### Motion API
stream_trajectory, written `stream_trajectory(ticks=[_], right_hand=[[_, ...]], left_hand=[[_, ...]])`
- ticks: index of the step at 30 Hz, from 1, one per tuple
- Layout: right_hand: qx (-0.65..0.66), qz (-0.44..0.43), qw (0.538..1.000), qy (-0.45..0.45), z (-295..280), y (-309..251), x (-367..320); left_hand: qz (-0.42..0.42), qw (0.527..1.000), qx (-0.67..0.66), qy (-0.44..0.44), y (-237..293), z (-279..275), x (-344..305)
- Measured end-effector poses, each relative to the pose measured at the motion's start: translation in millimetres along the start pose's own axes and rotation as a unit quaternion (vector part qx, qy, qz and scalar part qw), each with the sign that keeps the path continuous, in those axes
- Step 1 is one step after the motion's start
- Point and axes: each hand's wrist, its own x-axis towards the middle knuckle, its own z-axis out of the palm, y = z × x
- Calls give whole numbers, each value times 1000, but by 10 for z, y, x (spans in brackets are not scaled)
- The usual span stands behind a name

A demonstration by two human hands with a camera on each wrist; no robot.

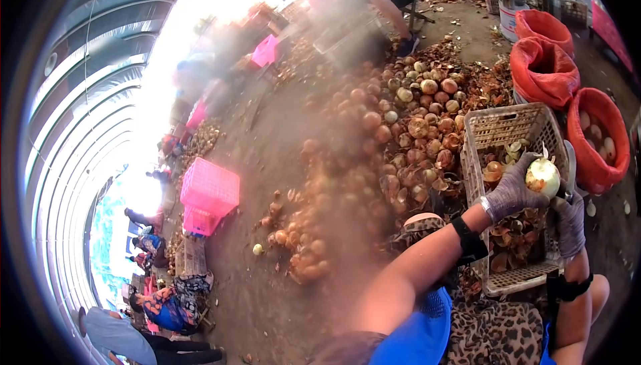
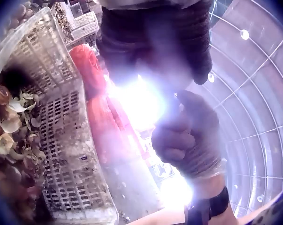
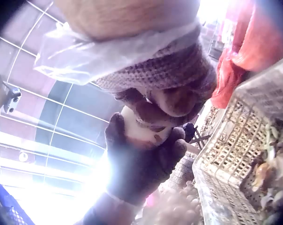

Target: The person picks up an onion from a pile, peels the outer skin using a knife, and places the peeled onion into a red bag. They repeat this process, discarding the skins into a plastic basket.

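Head view: left hand (image 1: 511,191) grips a mostly peeled onion (image 1: 542,177) above the crate (image 1: 507,121) of skins, right hand (image 1: 571,223) curled onto its far side (blade in it? can't tell). Looks mid-peel. Next move calls for stripping the last skin while keeping a firm hold.

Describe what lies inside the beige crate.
Brown onion skins and pale trimmings fill the crate. Its floor is hidden under them, and the left hand holding a peeled onion covers one part.
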Motion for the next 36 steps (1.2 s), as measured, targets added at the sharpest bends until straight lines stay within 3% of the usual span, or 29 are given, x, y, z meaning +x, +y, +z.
stream_trajectory(ticks=[2,4,5,6,7,8,9,11,14,15,16,17,18,19,20,22,24,26,27,29,33,36], right_hand=[[-6,5,1000,-5,52,-15,9],[-29,24,999,20,190,-126,-27],[-44,36,997,43,256,-206,-57],[-36,35,998,39,301,-274,-116],[-128,-23,991,19,146,-142,-117],[-228,-179,955,65,46,145,-34],[-322,-130,935,75,-32,123,-44],[-294,-186,937,26,-39,67,-63],[-342,-134,930,26,-17,38,-99],[-357,-126,925,18,-36,13,-122],[-370,-122,921,20,-49,20,-124],[-384,-118,916,22,-46,23,-124],[-397,-113,911,24,-46,26,-124],[-406,-109,907,21,-53,25,-124],[-417,-105,903,19,-64,18,-117],[-425,-115,898,13,-101,22,-131],[-419,-146,896,7,-155,27,-156],[-483,-87,871,-5,-203,35,-161],[-513,-55,857,-12,-201,46,-166],[-469,-86,879,17,-166,48,-199],[-359,-141,923,-6,-65,-184,-274],[-431,-204,879,17,-91,-32,-206]], left_hand=[[10,1000,16,21,85,17,-18],[-22,968,203,143,253,-66,-142],[15,974,185,132,153,-83,-114],[53,985,125,110,57,-133,-148],[74,992,58,90,-31,-119,-127],[82,994,-5,75,-74,-123,-122],[70,991,-70,84,-4,-97,-89],[52,972,-201,108,160,-17,-59],[4,938,-337,83,203,10,-72],[25,941,-325,95,152,-9,-35],[103,981,-139,92,106,11,-49],[181,975,45,118,66,34,-63],[101,980,-128,118,106,56,-33],[16,948,-295,113,187,77,25],[-68,883,-453,106,234,84,63],[13,957,-265,119,-224,-146,121],[61,980,-163,100,-299,-224,58],[75,983,-159,57,-7,-101,-108],[45,968,-241,55,178,23,-181],[-26,931,-362,-33,339,105,-233],[-79,898,-410,-140,329,143,-149],[-57,908,-399,-113,224,197,-112]])
